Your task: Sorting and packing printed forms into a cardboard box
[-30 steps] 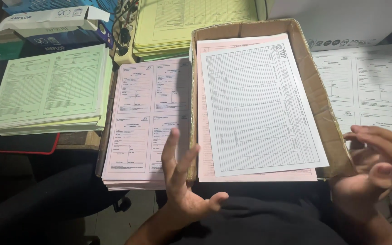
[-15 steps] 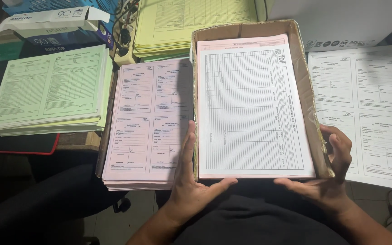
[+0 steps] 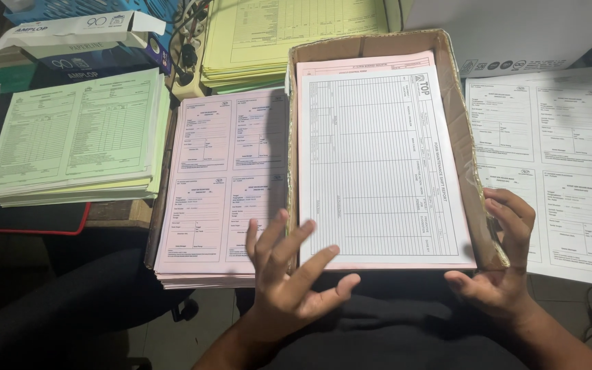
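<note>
Hands (image 3: 296, 274) beside brown cardboard box (image 3: 462, 130)

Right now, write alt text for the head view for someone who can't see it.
A person's left hand, fingers spread, and right hand flank the near end of a shallow cardboard box holding a white form on pink sheets. A pink stack lies to the left, a green stack beyond it, a yellow stack behind, and white forms to the right.
</note>
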